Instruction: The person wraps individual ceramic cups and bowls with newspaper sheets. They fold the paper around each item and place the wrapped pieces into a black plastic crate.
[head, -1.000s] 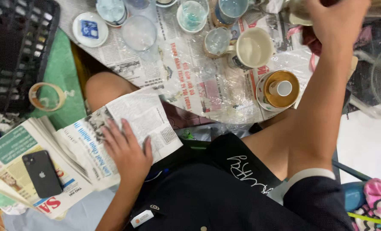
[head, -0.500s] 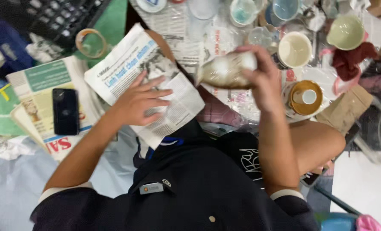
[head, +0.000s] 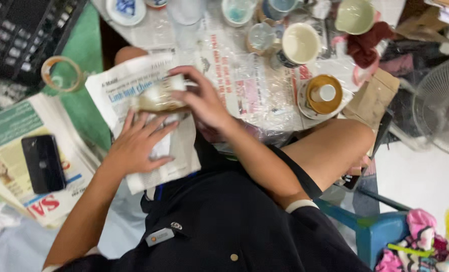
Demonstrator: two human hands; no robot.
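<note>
My right hand grips a pale, blurred ceramic piece and holds it down on a sheet of newspaper that lies across my lap. My left hand rests flat on the same sheet just below the piece, fingers spread, touching the paper. I sit in dark clothes with bare knees, close to a low surface covered in newspaper and clear plastic.
Cups and bowls stand on the covered surface, among them a cream mug, a green cup and a brown lidded pot. A black phone lies on stacked newspapers at left. A tape roll, black crate, fan and blue stool surround me.
My right hand reached to the far right, took up the pale piece and brought it left and down onto the newspaper. My left hand stayed on the sheet.
</note>
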